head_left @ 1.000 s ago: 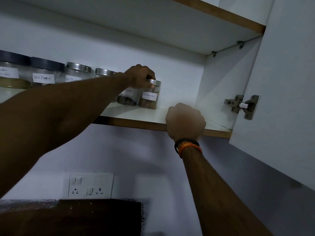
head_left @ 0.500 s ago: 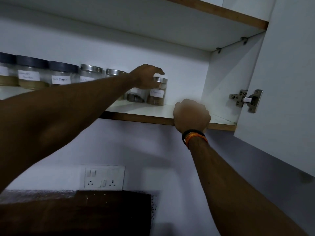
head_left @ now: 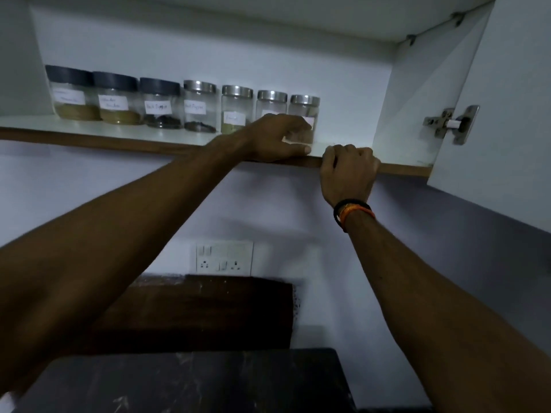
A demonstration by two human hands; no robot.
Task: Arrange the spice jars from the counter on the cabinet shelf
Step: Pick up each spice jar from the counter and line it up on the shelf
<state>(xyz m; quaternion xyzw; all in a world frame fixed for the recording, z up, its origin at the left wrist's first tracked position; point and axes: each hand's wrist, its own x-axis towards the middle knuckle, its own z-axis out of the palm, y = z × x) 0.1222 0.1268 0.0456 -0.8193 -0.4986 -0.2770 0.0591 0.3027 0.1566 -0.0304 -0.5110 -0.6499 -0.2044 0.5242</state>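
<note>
Left grip: my left hand (head_left: 277, 135) lies in front of the last jar (head_left: 304, 119), fingers bent toward its lower glass and thumb stretched along the shelf (head_left: 119, 131); whether the fingers clamp the jar or only touch it, I cannot tell.
Right grip: my right hand (head_left: 347, 171) is curled over the shelf's wooden front edge (head_left: 402, 169), fingers clamped on that edge, just right of the last jar.
Wrist: dark and orange bands (head_left: 351, 211) circle my right wrist, below the shelf edge.
Last jar: upright on the shelf, steel lid, white label partly hidden by my left hand, at the right end of the row.
Row: six more spice jars (head_left: 162, 104) stand left of the last jar, side by side along the back wall; the three nearest it have steel lids, the three furthest have dark lids, all labelled.
Cabinet door (head_left: 507, 114): swung open, right of the last jar, its hinge (head_left: 451, 123) showing.
Socket plate (head_left: 224, 258): on the wall, below the shelf.
Desk (head_left: 190, 383): dark stone, far beneath the shelf.
</note>
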